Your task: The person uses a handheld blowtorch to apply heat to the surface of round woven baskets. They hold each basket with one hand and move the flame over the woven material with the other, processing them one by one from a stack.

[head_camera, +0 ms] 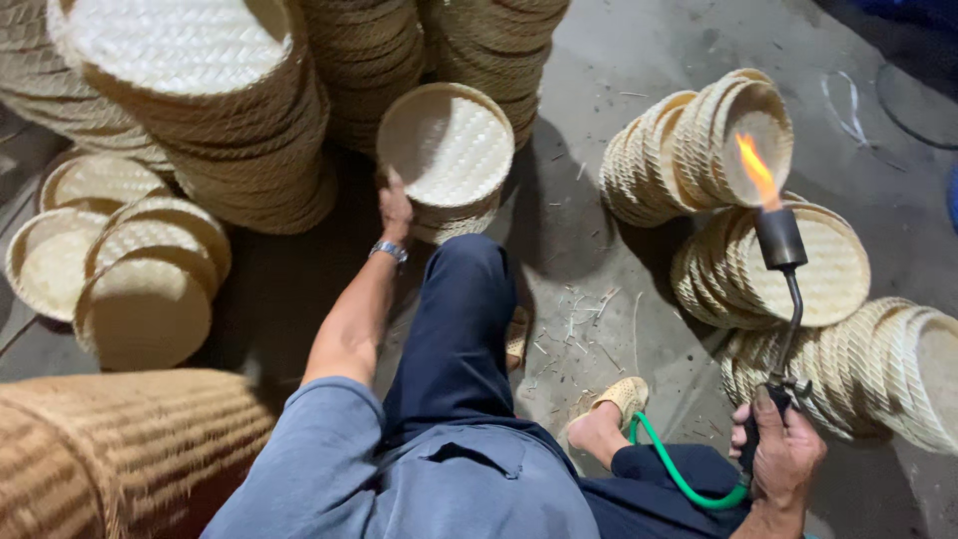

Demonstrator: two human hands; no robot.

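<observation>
My left hand (395,210) reaches forward and grips the left rim of a round woven bamboo tray (446,150), the top one of a short stack in front of my knee. A metal watch sits on that wrist. My right hand (781,454) is closed around the handle of a gas torch (781,289), held upright at the right. An orange flame (755,170) burns from its dark nozzle. A green hose (684,477) curls from the torch handle past my sandalled foot (611,409).
Tall stacks of woven trays (230,110) stand at the back and left, flat trays (130,269) lie at the left, toppled rows (699,150) at the right. A large woven roll (110,449) lies at bottom left. Bamboo scraps litter the concrete floor (589,329).
</observation>
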